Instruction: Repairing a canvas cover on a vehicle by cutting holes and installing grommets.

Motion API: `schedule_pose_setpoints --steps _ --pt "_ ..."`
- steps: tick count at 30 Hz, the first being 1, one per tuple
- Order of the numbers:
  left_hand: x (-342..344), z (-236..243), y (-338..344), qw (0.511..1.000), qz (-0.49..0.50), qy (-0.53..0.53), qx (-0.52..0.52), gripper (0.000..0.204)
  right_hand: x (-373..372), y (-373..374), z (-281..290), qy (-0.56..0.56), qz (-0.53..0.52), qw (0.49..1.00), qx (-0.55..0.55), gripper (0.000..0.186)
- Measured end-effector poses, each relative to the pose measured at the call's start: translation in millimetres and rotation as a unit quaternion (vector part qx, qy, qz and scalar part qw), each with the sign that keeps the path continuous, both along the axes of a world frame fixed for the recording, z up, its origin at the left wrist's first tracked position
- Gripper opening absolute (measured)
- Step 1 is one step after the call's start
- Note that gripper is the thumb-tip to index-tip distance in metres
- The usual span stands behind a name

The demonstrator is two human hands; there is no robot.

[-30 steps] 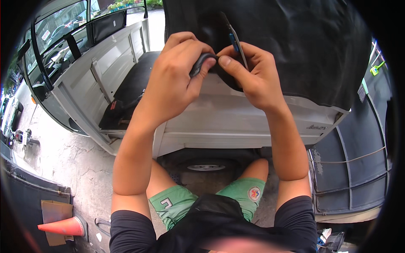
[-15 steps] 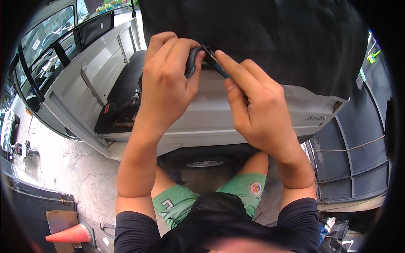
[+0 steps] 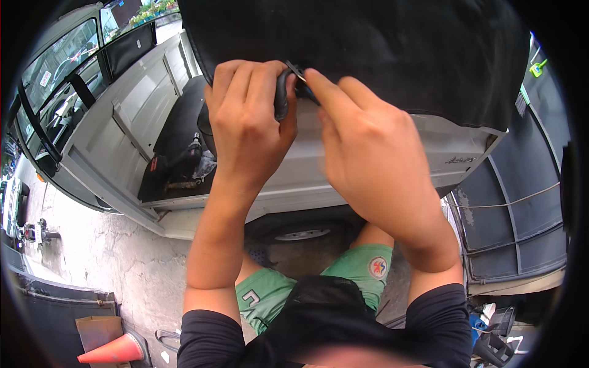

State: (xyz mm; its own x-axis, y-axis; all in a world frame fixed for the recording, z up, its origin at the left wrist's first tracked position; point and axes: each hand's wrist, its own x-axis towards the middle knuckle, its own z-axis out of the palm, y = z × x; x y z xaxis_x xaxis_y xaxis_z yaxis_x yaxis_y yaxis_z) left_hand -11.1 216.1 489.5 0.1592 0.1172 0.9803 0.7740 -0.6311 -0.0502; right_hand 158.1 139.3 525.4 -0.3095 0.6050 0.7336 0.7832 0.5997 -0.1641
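My left hand (image 3: 245,116) grips a thick, dark folded edge (image 3: 283,101) of what looks like the black sheet (image 3: 380,43) hanging over the white truck side. Against that fold sits a thin tool (image 3: 296,71) with a metal edge, angled up and left. My right hand (image 3: 368,141) is closed on this tool, index finger stretched along it and thumb mostly hidden behind the hand. The two hands are close together at the top of the side panel (image 3: 423,159), fingertips near each other; the exact contact point is partly hidden.
A black power tool (image 3: 172,162) and small items lie in the truck bed at left. Below are the wheel (image 3: 300,234) and my legs. An orange cone (image 3: 110,349) and cardboard (image 3: 98,328) are at lower left, grey metal panels (image 3: 509,227) at right, a motorbike (image 3: 37,232) at far left.
The tool has tipped from steep to diagonal, onto the fold by my left fingers. My right hand has turned over it, index finger extending. The view has shifted, the sheet appearing further left.
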Motion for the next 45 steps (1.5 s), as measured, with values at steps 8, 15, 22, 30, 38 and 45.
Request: schedule_pose_setpoints --steps 8,15,22,30,38,45 --pt "0.4 -0.8 1.9 1.0 -0.023 -0.011 -0.005 0.016 0.8 0.1 2.3 0.006 0.01 1.0 0.013 0.032" --pt "3.1 -3.5 -0.6 0.999 -0.019 -0.027 0.0 0.018 -3.1 -12.4 6.2 0.009 0.007 1.0 -0.002 0.033" --pt "4.3 -8.1 0.0 0.999 -0.016 -0.032 0.006 0.023 -6.1 -9.4 7.9 -0.032 -0.011 0.999 0.007 0.035" --pt "5.4 -12.1 2.3 0.999 -0.014 -0.032 0.024 0.028 -13.9 -10.7 14.5 -0.112 -0.083 0.99 0.0 0.037" --pt "6.7 -10.7 1.3 0.999 -0.017 -0.036 0.017 0.025 -10.5 -10.1 9.6 -0.087 -0.07 0.994 0.003 0.036" --pt "4.4 -8.3 1.4 0.999 -0.015 -0.032 0.011 0.019 -10.0 -3.1 0.1 -0.068 -0.074 0.995 0.022 0.034"
